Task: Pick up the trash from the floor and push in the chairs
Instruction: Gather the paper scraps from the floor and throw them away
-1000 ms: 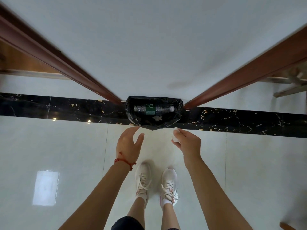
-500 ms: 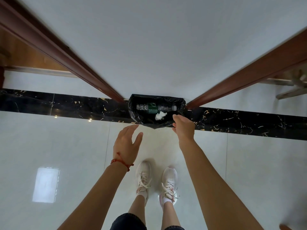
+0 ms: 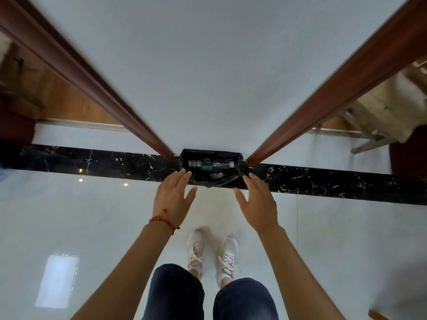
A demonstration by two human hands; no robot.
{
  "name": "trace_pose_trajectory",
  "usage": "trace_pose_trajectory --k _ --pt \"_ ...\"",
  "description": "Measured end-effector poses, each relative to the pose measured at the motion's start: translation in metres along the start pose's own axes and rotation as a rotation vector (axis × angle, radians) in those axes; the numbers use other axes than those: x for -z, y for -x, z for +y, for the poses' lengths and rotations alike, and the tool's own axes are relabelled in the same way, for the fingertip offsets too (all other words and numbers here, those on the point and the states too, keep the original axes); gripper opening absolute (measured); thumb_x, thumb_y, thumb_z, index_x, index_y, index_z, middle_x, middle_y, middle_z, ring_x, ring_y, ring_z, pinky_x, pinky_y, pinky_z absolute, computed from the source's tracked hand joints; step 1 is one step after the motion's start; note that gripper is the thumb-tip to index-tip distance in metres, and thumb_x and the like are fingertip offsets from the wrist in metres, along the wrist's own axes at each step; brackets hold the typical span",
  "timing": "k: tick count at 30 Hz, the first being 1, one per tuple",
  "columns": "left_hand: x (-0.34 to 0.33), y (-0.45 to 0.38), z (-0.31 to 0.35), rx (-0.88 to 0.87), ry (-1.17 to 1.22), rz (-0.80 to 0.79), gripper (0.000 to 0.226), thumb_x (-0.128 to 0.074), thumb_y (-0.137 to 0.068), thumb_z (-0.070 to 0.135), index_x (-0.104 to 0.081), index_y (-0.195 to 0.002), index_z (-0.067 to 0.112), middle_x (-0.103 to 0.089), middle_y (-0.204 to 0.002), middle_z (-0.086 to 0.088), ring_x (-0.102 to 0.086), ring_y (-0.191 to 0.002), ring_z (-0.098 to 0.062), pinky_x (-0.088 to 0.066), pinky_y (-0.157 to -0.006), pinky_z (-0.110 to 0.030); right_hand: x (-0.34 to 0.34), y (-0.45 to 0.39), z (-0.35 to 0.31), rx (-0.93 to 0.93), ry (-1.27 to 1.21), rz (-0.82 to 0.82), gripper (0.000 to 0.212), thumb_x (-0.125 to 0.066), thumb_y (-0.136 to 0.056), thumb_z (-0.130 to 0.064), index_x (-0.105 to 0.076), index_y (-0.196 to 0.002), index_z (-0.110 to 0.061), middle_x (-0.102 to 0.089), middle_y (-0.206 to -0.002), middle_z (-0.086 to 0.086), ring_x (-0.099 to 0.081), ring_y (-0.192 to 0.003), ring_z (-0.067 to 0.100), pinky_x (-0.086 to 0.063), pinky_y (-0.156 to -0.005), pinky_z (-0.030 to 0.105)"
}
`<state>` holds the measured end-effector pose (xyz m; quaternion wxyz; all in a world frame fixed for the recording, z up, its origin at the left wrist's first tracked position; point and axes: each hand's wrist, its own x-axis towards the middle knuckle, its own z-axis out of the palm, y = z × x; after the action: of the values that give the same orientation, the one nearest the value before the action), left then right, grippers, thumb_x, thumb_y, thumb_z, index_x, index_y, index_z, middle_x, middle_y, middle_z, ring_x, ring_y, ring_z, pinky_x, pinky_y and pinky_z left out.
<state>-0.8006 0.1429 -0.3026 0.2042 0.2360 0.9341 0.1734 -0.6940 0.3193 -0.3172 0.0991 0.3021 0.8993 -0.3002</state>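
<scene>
— So, look at the fingers (image 3: 250, 181) of the right hand (image 3: 260, 204): straight and a little spread, pinching nothing. A second ago they held a small white wad near the bag's rim.

— And the left hand (image 3: 172, 197)?

— Same story: fingers straight, loosely spread, tips just at the left edge of the black trash bag (image 3: 211, 168). I can't tell whether they actually touch the plastic. It was empty before too, only lower in the frame; both hands now flank the bag's mouth at centre frame.

— Where did the wad go?

— Into the bag. The crumpled tissue (image 3: 216, 175) lies inside, just below the plastic bottle (image 3: 210, 164) with the green label, which lies on its side across the bag.

— So that piece of rubbish is dealt with.

— I'd say so. No other litter shows on the pale floor (image 3: 92, 215) around the white sneakers (image 3: 196, 248), though the view is narrow.

— Then the chairs?

— Likely next. Some wooden furniture (image 3: 379, 116) shows at the right edge of the frame, too blurred to name. My guess is the person either gathers the bag's rim with both hands or turns away toward the seating.
</scene>
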Motion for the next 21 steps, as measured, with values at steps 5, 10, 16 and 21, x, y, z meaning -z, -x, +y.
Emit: trace_pose_trajectory --k 5,10,16,21 --pt "0.045 0.035 0.032 -0.011 -0.052 -0.002 0.065 -0.028 -0.085 0.048 -0.049 -0.128 0.005 -0.051 -0.133 -0.017 -0.044 -0.125 -0.036 -0.032 -0.105 -0.045 0.053 0.035 -0.011 0.018 0.022 0.017 0.052 -0.044 -0.094 -0.038 -0.039 -0.138 -0.012 -0.036 -0.148 0.007 -0.028 -0.138 0.021 -0.029 -0.109 0.036" --pt "0.080 0.068 0.065 -0.029 -0.058 0.014 0.066 -0.025 -0.085 0.049 -0.046 -0.131 0.007 -0.046 -0.138 -0.015 -0.038 -0.131 -0.032 -0.026 -0.109 -0.042 0.099 0.071 -0.022 0.051 0.024 0.048 0.052 -0.044 -0.094 -0.039 -0.040 -0.138 -0.011 -0.038 -0.147 0.009 -0.030 -0.137 0.022 -0.027 -0.110 0.036" --pt "0.110 0.098 0.090 -0.077 -0.066 0.077 0.070 -0.022 -0.083 0.053 -0.047 -0.131 0.009 -0.047 -0.138 -0.013 -0.039 -0.131 -0.031 -0.027 -0.108 -0.042 0.139 0.109 -0.030 0.110 0.003 0.125 0.050 -0.050 -0.092 -0.034 -0.045 -0.134 -0.008 -0.044 -0.142 0.012 -0.036 -0.134 0.026 -0.031 -0.108 0.038" --pt "0.124 0.102 0.106 -0.130 -0.081 0.083 0.048 -0.047 -0.092 0.032 -0.042 -0.134 0.008 -0.041 -0.142 -0.013 -0.032 -0.134 -0.030 -0.021 -0.111 -0.040 0.161 0.126 -0.028 0.110 -0.014 0.190 0.049 -0.052 -0.091 -0.034 -0.047 -0.132 -0.008 -0.046 -0.140 0.014 -0.039 -0.132 0.027 -0.033 -0.107 0.039"
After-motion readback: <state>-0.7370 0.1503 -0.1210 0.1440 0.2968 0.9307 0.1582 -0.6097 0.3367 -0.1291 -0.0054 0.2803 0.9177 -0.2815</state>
